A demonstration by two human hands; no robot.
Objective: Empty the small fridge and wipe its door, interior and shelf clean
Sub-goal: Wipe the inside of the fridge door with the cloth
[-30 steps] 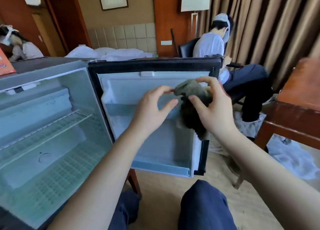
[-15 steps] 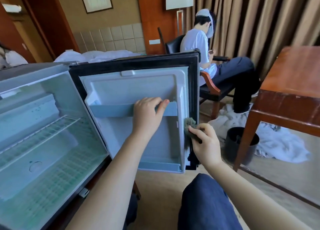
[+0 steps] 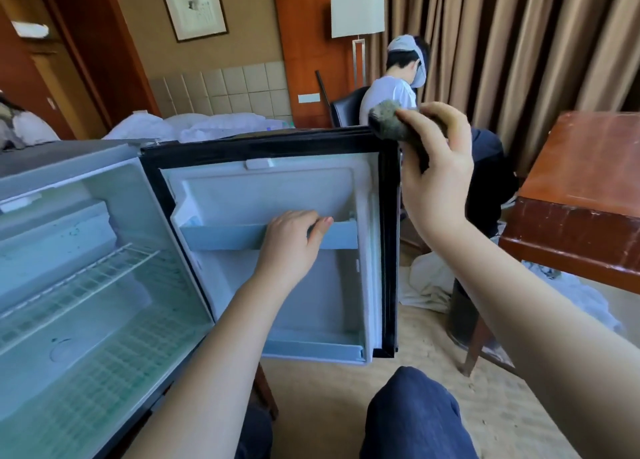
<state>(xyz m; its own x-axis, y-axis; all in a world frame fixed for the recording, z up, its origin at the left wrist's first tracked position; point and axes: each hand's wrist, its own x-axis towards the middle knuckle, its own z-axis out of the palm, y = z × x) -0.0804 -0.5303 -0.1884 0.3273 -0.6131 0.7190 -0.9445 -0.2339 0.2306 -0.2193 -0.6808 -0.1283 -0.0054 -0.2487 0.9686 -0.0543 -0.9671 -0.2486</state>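
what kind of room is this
Most likely a hotel room: a bed against a padded headboard, a floor lamp beside full-length curtains, and a small fridge standing open.

head view, down onto fridge door (image 3: pixel 270 188)

Looked like a hotel guest room: rumpled white bedding (image 3: pixel 207 126) against a beige padded-panel headboard (image 3: pixel 225 88), a framed pale print (image 3: pixel 194 6) on the tan wall (image 3: pixel 138 25), a white box-shaded floor lamp (image 3: pixel 356 10), floor-length brown pleated curtains (image 3: pixel 519 60), reddish wood wall panelling (image 3: pixel 304 43), and a small open fridge (image 3: pixel 69 320).
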